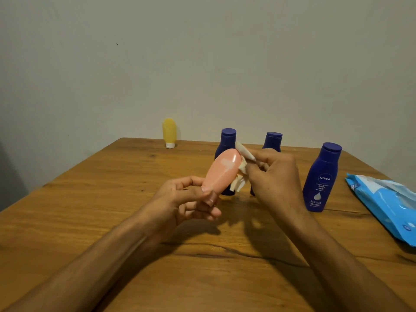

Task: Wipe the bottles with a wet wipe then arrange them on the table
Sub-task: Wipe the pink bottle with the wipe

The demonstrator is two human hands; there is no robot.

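1. I see a brown wooden counter (94, 221), with a plain grey wall (202, 64) behind.
2. Above mid-counter, the left hand (191, 199) grip clamps the pink plastic bottle (221, 174); the right hand (276, 174) grip pinches a white wet wipe (239, 185) against it.

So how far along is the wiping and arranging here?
Possibly done: the yellow plastic squeeze tube stands on its cap at the far edge. In hand: the left hand grips the pink plastic squeeze tube while the right hand holds a white wet wipe against it. Left, likely: the three dark blue plastic bottles standing behind; whether they are wiped cannot be told.
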